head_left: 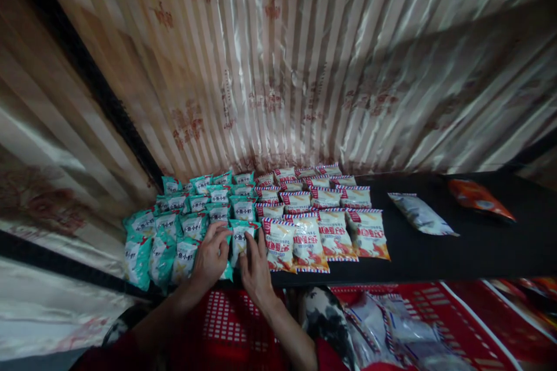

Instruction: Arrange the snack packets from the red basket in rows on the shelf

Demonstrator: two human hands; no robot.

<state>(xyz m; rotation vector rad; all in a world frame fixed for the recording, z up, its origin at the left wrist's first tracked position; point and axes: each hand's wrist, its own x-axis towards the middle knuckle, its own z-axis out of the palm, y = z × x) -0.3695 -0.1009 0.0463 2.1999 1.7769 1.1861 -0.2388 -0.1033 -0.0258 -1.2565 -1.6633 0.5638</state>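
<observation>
A teal-and-white snack bag (238, 239) stands in the front row, between my two hands. My left hand (212, 256) is closed at its left edge, fingers bent and thumb side toward the bag. My right hand (257, 271) grips the right edge, with the thumb across the front and the fingers along the side. Close to my left wrist stands another teal snack bag (184, 259), one of several packed in rows. Just right of my right hand begins a block of cream-and-red snack bags (278, 243) with striped edges.
The bags stand on a black shelf (418, 258) backed by a pleated, shiny curtain (278, 69). Farther right lie a pale bag (422, 214) and an orange bag (482, 200). Below the shelf's front edge are a red basket (237, 316) and clear-wrapped packs (391, 324).
</observation>
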